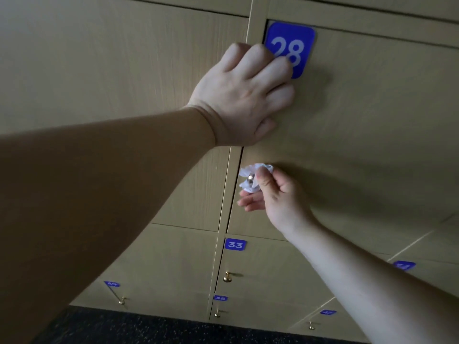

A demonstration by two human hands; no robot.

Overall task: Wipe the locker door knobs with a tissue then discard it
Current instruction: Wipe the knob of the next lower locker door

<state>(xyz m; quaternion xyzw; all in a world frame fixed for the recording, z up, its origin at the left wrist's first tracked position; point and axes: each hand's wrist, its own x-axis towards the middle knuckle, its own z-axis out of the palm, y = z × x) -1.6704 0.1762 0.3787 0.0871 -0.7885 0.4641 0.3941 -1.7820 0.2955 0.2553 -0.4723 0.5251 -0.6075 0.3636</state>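
Wiping is underway: the right hand (278,197) pinches the tissue (248,170) round a knob (250,179). The left hand (238,95), fingers curled, braces the door above. Next likely needs reaching down to the lower knob (226,276).

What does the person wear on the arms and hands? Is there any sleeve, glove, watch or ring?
The left arm wears a snug, plain tan-brown sleeve that ends at the wrist; the left hand is bare. The right forearm and right hand are bare. No glove, watch or ring shows on either.
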